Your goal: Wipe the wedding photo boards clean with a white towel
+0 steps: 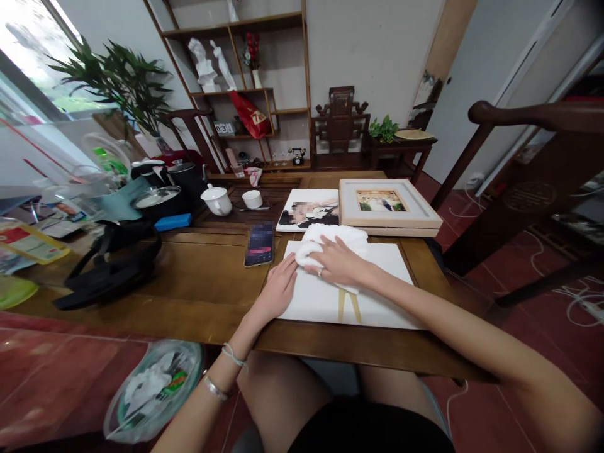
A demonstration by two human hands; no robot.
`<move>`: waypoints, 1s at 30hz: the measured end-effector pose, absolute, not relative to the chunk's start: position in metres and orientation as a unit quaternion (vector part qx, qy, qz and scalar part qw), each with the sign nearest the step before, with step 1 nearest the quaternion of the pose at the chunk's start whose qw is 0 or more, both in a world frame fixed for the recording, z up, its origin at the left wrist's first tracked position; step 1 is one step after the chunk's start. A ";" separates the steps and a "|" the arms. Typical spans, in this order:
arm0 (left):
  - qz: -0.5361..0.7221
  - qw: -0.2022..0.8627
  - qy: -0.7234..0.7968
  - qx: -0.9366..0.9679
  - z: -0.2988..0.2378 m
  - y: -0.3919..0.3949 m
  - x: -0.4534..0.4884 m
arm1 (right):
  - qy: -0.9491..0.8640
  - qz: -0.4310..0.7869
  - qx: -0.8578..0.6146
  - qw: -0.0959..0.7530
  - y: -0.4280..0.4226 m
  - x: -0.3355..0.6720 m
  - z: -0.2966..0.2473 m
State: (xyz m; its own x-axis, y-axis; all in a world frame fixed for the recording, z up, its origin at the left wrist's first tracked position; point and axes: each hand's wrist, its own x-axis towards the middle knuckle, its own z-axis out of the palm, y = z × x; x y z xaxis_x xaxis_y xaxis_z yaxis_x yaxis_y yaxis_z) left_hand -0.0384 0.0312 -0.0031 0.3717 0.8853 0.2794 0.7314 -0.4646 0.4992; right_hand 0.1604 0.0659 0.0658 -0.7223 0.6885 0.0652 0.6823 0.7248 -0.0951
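A white flat panel lies on the wooden table in front of me, with two tan strips showing near its front edge. On its upper part my right hand holds a bunched white towel, pressing it down with the fingers sunk into the folds. At the panel's left edge rests my left hand. Its fingers are stretched out and lie flat, and their tips reach close to the towel. A phone lies just left of the panel.
Behind the panel lie a photo print and a framed picture on a box. A lidded white cup, a small bowl, a blue block and a black strap are to the left. A bin stands below.
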 end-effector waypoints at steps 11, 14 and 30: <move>0.259 0.162 0.491 0.816 -0.006 0.031 -0.042 | -0.960 0.015 -0.274 0.046 -0.047 0.156 0.063; 0.263 0.163 0.485 0.818 -0.006 0.031 -0.042 | -0.954 0.041 -0.294 0.036 -0.014 0.162 0.065; 0.243 0.146 0.503 0.817 -0.002 0.030 -0.039 | -0.958 0.098 -0.268 0.032 -0.044 0.185 0.061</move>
State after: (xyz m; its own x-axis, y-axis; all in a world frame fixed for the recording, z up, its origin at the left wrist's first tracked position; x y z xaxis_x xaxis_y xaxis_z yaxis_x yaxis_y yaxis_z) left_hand -0.0386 0.0295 -0.0025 0.3765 0.8921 0.2497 0.7509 -0.4517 0.4817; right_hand 0.1852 -0.0436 0.0606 -0.8545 0.5194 0.0095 0.5067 0.8374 -0.2051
